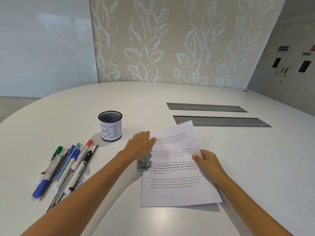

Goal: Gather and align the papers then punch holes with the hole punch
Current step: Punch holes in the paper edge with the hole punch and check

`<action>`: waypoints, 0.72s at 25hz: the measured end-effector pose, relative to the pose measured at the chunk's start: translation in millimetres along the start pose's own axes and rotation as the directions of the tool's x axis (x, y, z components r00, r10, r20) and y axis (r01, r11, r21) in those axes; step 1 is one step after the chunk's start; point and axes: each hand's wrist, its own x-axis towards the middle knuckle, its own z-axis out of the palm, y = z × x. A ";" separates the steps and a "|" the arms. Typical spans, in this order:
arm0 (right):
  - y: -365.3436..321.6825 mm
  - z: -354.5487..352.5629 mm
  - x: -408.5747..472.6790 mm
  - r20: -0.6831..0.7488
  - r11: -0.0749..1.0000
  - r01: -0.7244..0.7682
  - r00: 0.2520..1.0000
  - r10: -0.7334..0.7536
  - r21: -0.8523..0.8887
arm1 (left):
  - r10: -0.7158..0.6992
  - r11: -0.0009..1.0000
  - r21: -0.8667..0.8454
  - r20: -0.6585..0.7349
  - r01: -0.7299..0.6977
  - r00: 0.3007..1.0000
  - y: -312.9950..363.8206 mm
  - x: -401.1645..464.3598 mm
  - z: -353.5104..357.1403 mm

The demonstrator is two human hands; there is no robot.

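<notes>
A stack of white printed papers [177, 174] lies on the white table, its left edge pushed into a grey metal hole punch [144, 163]. My left hand [140, 145] rests palm down on top of the punch, covering most of it, with the thumb touching the paper's left edge. My right hand [207, 160] grips the right edge of the papers, thumb on top, lifting that side slightly off the table. A lower sheet peeks out at the stack's bottom right corner.
A black mesh cup [110, 126] labelled "BIN" stands left of the punch. Several markers, pens and pencils [66, 167] lie at the left with paper clips [87, 171]. Two grey cable slots [219, 121] sit behind the papers.
</notes>
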 end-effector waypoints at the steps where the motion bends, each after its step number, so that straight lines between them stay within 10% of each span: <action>1: -0.3 0.4 0.1 0.004 1.000 -0.003 1.000 0.003 0.000 | -0.009 1.000 0.017 0.022 0.009 1.000 0.1 2.4 4.3; 18: 1.5 1.8 0.4 0.029 0.998 -0.011 1.000 0.012 -0.057 | -0.069 0.997 0.019 0.028 0.069 0.997 -13.3 -1.9 35.4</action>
